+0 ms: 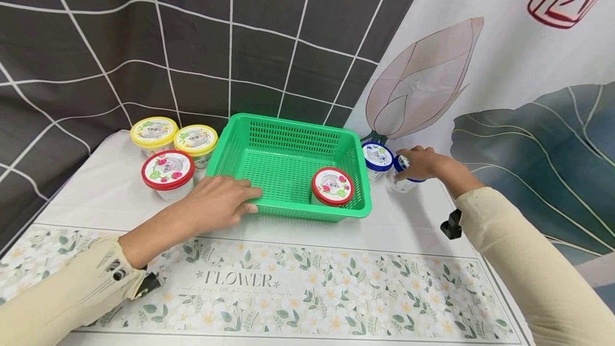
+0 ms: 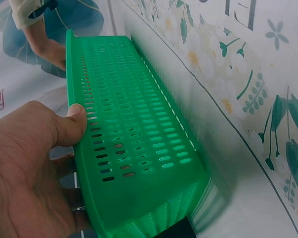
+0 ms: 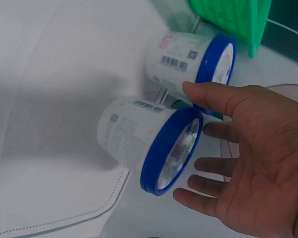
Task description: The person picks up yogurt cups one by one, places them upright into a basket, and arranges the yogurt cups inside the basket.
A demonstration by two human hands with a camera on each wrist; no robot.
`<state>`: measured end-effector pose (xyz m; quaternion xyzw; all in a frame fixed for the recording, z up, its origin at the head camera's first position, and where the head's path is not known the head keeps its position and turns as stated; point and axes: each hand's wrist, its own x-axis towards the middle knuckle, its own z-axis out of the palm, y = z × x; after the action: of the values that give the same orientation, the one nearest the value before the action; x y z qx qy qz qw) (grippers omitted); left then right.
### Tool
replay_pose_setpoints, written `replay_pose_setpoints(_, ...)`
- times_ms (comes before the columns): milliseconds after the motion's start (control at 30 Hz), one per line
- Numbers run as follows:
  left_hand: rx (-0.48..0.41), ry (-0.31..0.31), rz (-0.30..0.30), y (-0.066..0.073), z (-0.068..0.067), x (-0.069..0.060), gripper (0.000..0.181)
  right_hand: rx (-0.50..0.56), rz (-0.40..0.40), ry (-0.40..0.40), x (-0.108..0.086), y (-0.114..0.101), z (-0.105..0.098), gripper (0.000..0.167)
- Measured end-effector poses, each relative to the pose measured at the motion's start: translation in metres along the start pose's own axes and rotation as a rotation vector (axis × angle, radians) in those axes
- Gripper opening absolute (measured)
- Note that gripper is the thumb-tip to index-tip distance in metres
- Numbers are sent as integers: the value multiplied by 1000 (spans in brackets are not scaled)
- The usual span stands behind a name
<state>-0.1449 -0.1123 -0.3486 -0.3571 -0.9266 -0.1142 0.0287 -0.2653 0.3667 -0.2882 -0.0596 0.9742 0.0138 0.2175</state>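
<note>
My left hand [image 1: 218, 199] grips the near rim of a green plastic basket [image 1: 298, 123], thumb on the outside wall and fingers over the inner side, as the left wrist view shows. Inside the basket, at its near right corner, stands a red-lidded tub [image 1: 332, 187]. My right hand [image 1: 423, 163] hovers over a white tub with a blue lid [image 3: 139, 134], right of the basket. Thumb and fingers are spread around the lid without a visible grip. Another blue-lidded tub [image 1: 377, 156] stands between it and the basket.
Left of the basket stand two yellow-lidded tubs [image 1: 154, 132] and a red-lidded tub [image 1: 168, 171]. A dark checked cloth [image 1: 192, 41] hangs behind the table. A flower-printed strip [image 1: 298, 287] runs along the table's near side.
</note>
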Motion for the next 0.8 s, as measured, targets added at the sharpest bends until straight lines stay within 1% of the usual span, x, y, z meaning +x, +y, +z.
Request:
replay_pose_setpoints(233,-4,-3,3,1,0,1,7,26,6,-28,1,4,-8,89)
replay_pose_setpoints(467,-4,-11,0,0,1,1,9,42,8,-52,4,9,-6,92)
replay_pose_setpoints(800,-2,-13,-6,-1,1,1,14,70,-1,-60,9,13,-6,94)
